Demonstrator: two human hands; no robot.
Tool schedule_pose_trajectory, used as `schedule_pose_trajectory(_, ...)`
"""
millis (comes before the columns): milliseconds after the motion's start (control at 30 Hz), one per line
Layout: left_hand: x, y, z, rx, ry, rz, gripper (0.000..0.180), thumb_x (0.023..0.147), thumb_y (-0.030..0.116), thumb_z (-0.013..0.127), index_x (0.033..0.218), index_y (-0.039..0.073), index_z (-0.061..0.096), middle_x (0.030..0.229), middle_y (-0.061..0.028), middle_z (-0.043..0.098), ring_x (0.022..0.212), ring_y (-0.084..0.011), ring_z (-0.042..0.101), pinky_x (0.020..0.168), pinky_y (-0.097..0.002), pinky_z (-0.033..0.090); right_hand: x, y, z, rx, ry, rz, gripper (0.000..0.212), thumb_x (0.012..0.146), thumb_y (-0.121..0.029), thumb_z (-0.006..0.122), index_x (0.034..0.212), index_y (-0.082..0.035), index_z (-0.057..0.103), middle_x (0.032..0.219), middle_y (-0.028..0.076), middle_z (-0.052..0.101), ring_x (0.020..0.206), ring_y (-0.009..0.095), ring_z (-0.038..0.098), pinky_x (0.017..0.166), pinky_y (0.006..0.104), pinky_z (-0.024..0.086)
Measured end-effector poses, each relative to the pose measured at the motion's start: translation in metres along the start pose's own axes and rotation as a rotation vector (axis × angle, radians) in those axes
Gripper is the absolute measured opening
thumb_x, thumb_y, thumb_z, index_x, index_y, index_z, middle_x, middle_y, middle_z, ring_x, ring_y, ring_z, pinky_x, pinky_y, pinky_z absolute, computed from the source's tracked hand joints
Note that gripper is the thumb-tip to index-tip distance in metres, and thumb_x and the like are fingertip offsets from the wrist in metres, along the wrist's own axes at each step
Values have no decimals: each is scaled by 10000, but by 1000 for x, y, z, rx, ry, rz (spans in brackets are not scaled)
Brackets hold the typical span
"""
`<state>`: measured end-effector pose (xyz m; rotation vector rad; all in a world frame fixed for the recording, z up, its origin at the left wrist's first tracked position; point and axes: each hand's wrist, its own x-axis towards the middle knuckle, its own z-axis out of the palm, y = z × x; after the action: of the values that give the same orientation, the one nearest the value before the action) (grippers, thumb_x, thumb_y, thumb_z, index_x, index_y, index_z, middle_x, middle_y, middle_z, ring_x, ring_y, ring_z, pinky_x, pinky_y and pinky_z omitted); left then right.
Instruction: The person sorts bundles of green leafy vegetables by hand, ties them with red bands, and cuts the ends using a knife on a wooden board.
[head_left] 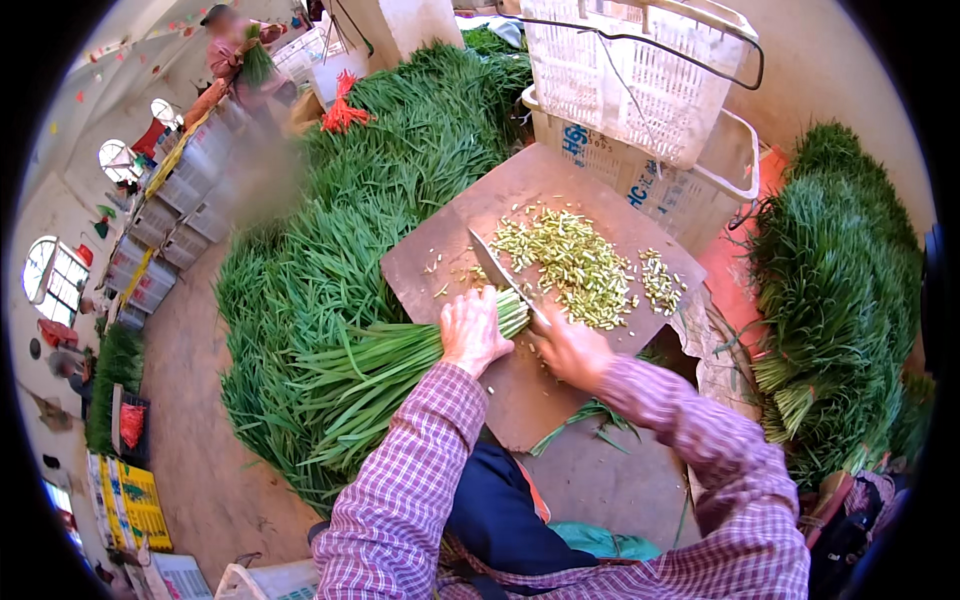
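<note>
My left hand is closed round a bunch of garlic chives, near its pale stem ends, and presses it on a brown board. The long green leaves trail off the board to the left. In my right hand is a knife, gripped by its handle. Its blade lies across the cut face of the stems, pointing away and to the left. Short pale-green stem pieces are heaped on the board beyond and to the right of the blade. A few loose bits lie near my left hand.
A large heap of chives borders the board's left side. White plastic crates are stacked behind it. More chive bundles stand at the right. Red ties lie on the heap. Another person holds chives at the far left.
</note>
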<state>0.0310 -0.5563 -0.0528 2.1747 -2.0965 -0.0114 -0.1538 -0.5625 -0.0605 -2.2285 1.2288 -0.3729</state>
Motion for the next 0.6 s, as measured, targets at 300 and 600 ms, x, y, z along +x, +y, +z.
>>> schedule_pose_trajectory(300, 4, -28, -29, -319, 24, -113, 633, 539, 363, 817, 1055, 84, 578, 932, -150, 691, 895, -328, 668, 808, -442, 513, 7, 45, 11, -405, 165, 84, 297, 917, -204, 496, 1206, -136, 484, 798, 142, 648, 665, 341, 666, 567, 466, 527)
schedule_pose_trajectory(600, -93, -83, -120, -1006, 586, -129, 548, 615, 147, 877, 1059, 41, 574, 983, -75, 700, 883, -147, 670, 816, -312, 527, -25, -114, -11, 129, 377, -371, 917, 742, -404, 790, 1394, 59, 342, 1329, 232, 470, 1267, 353, 443, 1048, 434, 378)
